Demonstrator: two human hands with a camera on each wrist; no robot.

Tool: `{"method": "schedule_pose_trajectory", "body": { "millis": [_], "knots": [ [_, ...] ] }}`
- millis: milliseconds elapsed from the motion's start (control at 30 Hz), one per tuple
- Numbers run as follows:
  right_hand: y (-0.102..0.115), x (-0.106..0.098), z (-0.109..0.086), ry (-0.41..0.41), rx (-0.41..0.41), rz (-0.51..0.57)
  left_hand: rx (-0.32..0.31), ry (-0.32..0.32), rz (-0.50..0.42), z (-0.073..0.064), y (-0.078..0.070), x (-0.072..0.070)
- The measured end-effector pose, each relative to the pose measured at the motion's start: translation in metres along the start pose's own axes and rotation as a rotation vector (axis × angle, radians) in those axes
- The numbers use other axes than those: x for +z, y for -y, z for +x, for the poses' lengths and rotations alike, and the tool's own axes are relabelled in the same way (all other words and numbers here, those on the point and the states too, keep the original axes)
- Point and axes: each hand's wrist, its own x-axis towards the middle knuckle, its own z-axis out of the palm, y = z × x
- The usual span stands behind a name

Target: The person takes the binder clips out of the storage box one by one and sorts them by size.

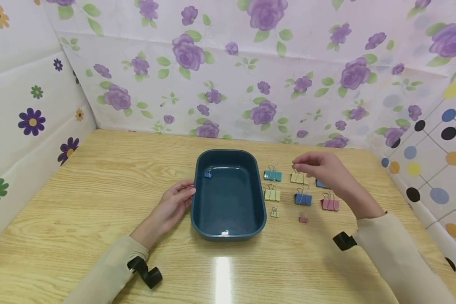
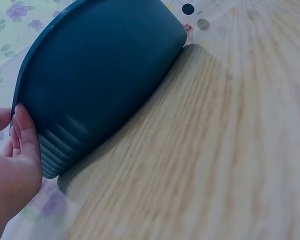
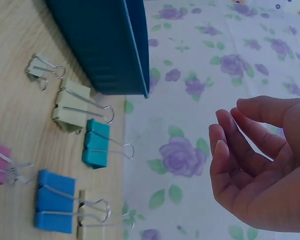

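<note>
My left hand (image 1: 173, 202) rests its fingertips against the left side of a dark teal plastic bin (image 1: 228, 236). In the left wrist view its fingers (image 2: 24, 125) touch the outer wall just below the rim. A small blue binder clip (image 1: 208, 174) lies inside the bin near its far left corner. Over a yellow binder clip (image 1: 297, 178) hovers my right hand (image 1: 323, 166), its fingers bent loosely. The right wrist view shows nothing between its thumb and fingertips. Part of another blue binder clip (image 1: 321, 184) is hidden beneath this hand.
Right of the bin lie a teal clip (image 1: 272, 175), a yellow clip (image 1: 272, 194), a small pale clip (image 1: 275, 212), a blue clip (image 1: 302, 198), a small pink clip (image 1: 303, 218) and a larger pink clip (image 1: 329, 204). Patterned sheets (image 1: 228, 84) enclose the wooden table (image 1: 137, 160).
</note>
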Motion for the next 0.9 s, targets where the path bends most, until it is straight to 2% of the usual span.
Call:
{"method": "schedule_pose_trajectory", "body": {
  "millis": [167, 333, 533, 900],
  "knots": [
    [0.015, 0.001, 0.011, -0.007, 0.003, 0.007, -0.002, 0.002, -0.004, 0.001, 0.001, 0.001],
    [0.031, 0.007, 0.026, -0.050, -0.020, 0.031, -0.004, 0.005, 0.006, 0.002, 0.001, 0.002],
    [0.054, 0.021, 0.046, -0.074, -0.062, 0.050, -0.001, 0.009, 0.027, -0.001, 0.000, 0.000],
    [0.084, 0.052, 0.075, -0.064, -0.082, 0.178, 0.010, 0.006, 0.040, -0.001, 0.000, 0.002]
  ]
}}
